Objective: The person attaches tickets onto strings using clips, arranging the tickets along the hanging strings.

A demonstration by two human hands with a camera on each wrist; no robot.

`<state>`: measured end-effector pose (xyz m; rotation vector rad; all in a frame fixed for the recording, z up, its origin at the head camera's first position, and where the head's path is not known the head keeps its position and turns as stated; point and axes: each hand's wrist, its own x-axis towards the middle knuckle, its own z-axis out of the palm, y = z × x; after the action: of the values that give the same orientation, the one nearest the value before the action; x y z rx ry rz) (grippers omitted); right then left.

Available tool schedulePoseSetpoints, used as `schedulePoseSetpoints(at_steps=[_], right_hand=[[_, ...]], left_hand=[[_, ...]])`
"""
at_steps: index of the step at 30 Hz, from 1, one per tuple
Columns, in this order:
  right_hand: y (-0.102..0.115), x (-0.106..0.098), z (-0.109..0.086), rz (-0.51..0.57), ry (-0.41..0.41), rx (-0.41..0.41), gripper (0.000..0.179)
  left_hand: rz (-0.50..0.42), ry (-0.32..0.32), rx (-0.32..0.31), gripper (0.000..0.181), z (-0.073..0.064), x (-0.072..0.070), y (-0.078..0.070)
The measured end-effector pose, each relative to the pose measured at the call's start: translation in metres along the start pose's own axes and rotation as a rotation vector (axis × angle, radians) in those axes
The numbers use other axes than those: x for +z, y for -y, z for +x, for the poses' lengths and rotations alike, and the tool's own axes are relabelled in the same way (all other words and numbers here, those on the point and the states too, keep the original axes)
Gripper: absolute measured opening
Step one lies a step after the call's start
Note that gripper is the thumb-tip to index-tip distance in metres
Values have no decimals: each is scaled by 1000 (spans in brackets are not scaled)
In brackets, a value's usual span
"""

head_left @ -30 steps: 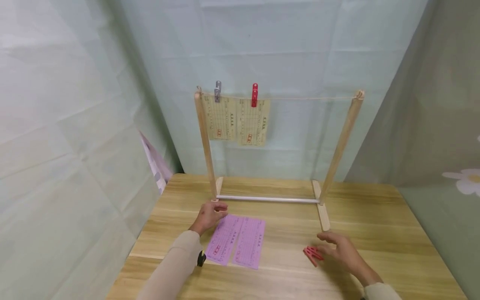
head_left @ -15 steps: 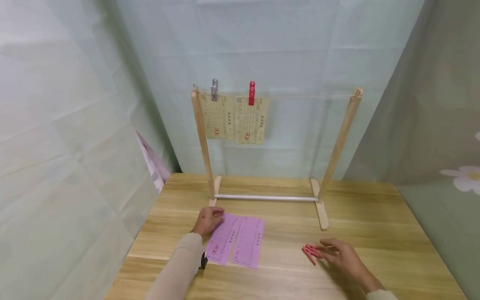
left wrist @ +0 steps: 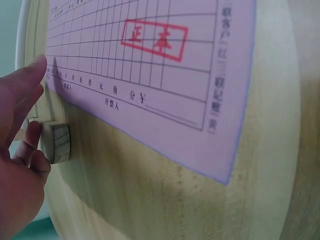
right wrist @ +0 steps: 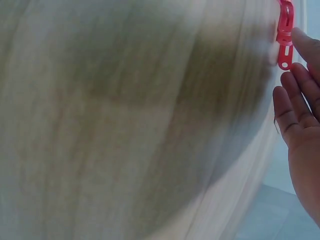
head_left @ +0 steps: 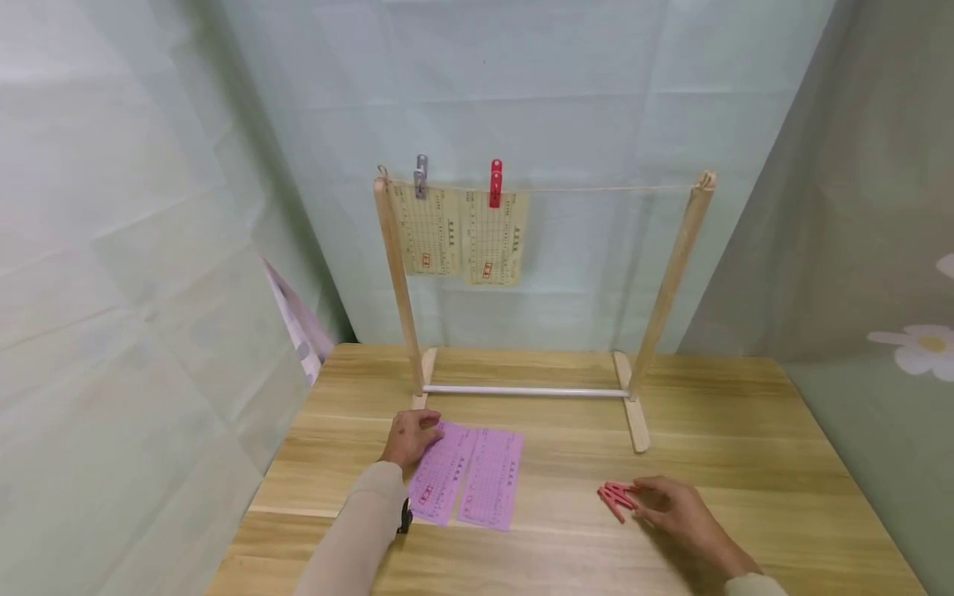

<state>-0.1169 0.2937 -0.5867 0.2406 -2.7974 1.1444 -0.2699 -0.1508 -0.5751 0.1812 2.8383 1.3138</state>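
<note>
Two purple printed slips lie side by side on the wooden table, each with a red stamp. At the upper left corner of the left slip is my left hand, its fingertips at the paper's edge; the left wrist view shows the lower fingers bent. To the right lie red clothespins, close together. My right hand is just right of them, thumb and forefinger spread around their near ends. In the right wrist view the thumb is close beside a red clothespin; whether it touches is unclear.
Behind the slips stands a wooden frame with a string across its top. Two yellow slips hang there at the left, under a grey clothespin and a red one. Pale cloth surrounds the table.
My left hand has moved slightly down onto the left slip's corner. My right hand's thumb and forefinger have come together somewhat beside the red clothespins. The head view has shifted slightly.
</note>
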Motion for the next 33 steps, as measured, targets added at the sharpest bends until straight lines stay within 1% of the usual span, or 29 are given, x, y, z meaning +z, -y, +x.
schedulePoseSetpoints(at_steps=[3, 6, 8, 12, 15, 20, 24, 29, 33], right_hand=[[-2, 0, 1, 18, 39, 40, 41], [-4, 1, 1, 19, 61, 56, 40], [-4, 1, 1, 7, 57, 50, 39], [-6, 1, 1, -15, 37, 21, 39], [-7, 1, 1, -18, 27, 6, 39], [-8, 1, 1, -21, 23, 1, 38], [-9, 2, 2, -34, 10, -20, 36], [-9, 4, 3, -66, -37, -53, 36], [-7, 4, 4, -72, -82, -86, 37]], left_hand=[[2, 12, -23, 33, 0, 1, -1], [17, 21, -31, 33, 1, 2, -2], [33, 16, -23, 32, 1, 3, -1], [91, -13, 17, 33, 2, 4, 3], [118, -36, 23, 34, 1, 5, 5], [106, -51, 40, 32, 0, 5, 5], [67, -63, 56, 30, -1, 7, 6], [35, -90, 99, 23, -1, 9, 5], [9, -93, 89, 20, -2, 8, 4]])
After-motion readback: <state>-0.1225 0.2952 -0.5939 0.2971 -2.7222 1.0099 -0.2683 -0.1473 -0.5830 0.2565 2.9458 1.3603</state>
